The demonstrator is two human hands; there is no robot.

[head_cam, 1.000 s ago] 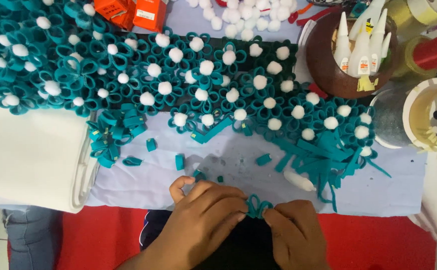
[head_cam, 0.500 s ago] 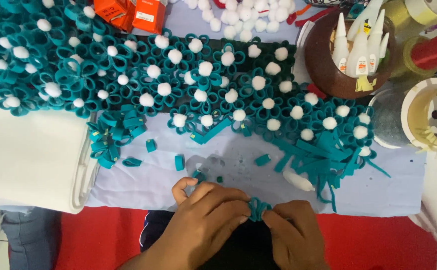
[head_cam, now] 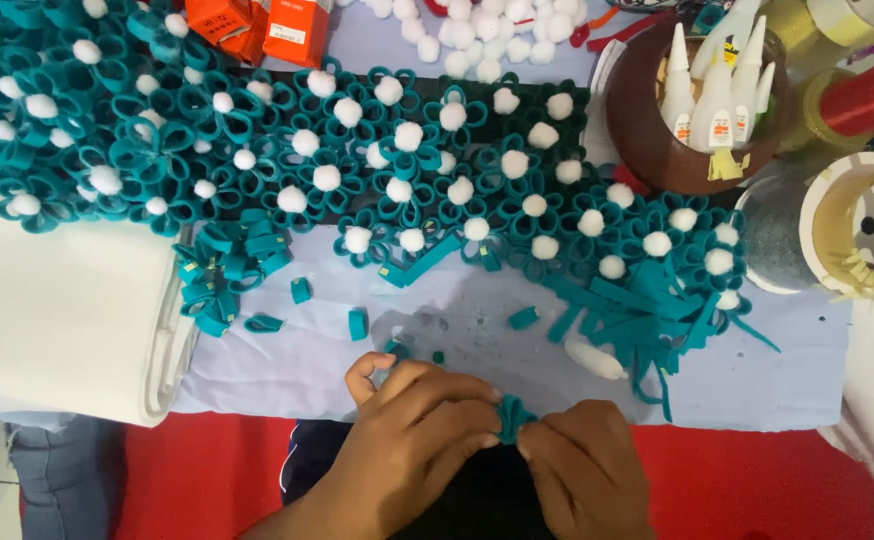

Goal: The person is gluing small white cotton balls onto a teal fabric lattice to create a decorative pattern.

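Left hand (head_cam: 427, 430) and right hand (head_cam: 582, 460) pinch one teal loop piece (head_cam: 513, 416) between fingertips at the table (head_cam: 457, 330) edge | I'd squeeze evenly, petals aligned.

- Left hand (head_cam: 422, 430): fingers curled, fingertips pinched together, meeting the right hand's.
- Right hand (head_cam: 582, 465): knuckles up, fingertips pinched against the left's.

Pale lavender table (head_cam: 457, 330) under teal felt flowers (head_cam: 407, 180), loose loops (head_cam: 227, 270), strips (head_cam: 647, 310), glue tube (head_cam: 595, 360).
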